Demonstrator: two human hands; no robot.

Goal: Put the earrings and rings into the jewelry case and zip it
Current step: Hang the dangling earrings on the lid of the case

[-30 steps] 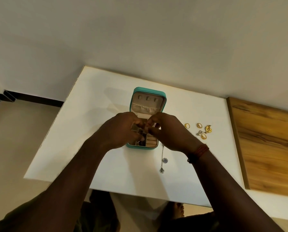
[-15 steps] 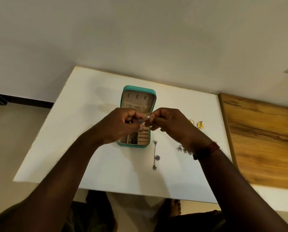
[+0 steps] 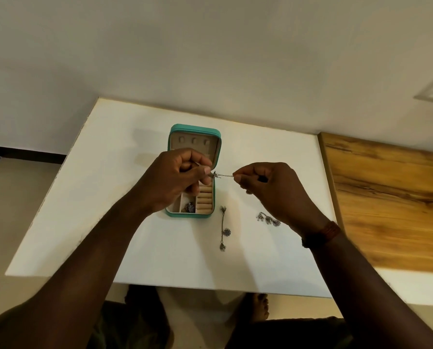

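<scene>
Left hand [image 3: 177,180] pinches one end of a thin silver chain earring [image 3: 223,175] over the right edge of the open teal zip-around jewelry case [image 3: 194,128]; right hand [image 3: 273,190] pinches the other end, with the chain taut between them above the white tabletop [image 3: 135,248]. Likely straightening it to stow: slacken it, feed it end-first into the compartment beside the silver piece [image 3: 190,207], and keep it off the zip track. Right of the case, a long silver drop earring [image 3: 224,230] and a small silver cluster [image 3: 268,219] lie unpacked.

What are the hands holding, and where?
A chain earring, stretched level between them: the left hand pinches one end, the right hand pinches the other.
</scene>
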